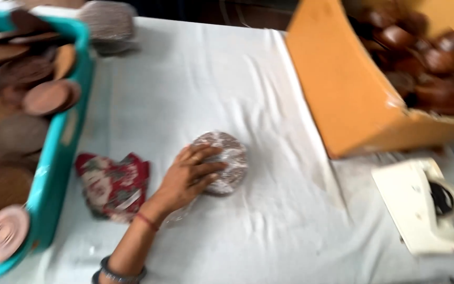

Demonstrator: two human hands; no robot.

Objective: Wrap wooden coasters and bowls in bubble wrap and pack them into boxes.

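Observation:
My left hand (191, 174) reaches in from the lower left and lies over a round brown disc wrapped in clear plastic (230, 161) on the white cloth. Its fingers spread across the disc's left half and hold it against the table. A ring is on one finger, a red thread and dark bangles are on the wrist. Loose plastic wrap trails under the palm. My right hand is out of view.
A teal crate (63, 141) full of round wooden discs stands at the left. A red patterned cloth (112, 184) lies beside it. An orange cardboard box (342, 89) of dark wooden bowls is tipped at the upper right. A white tape dispenser (421, 208) sits at the lower right.

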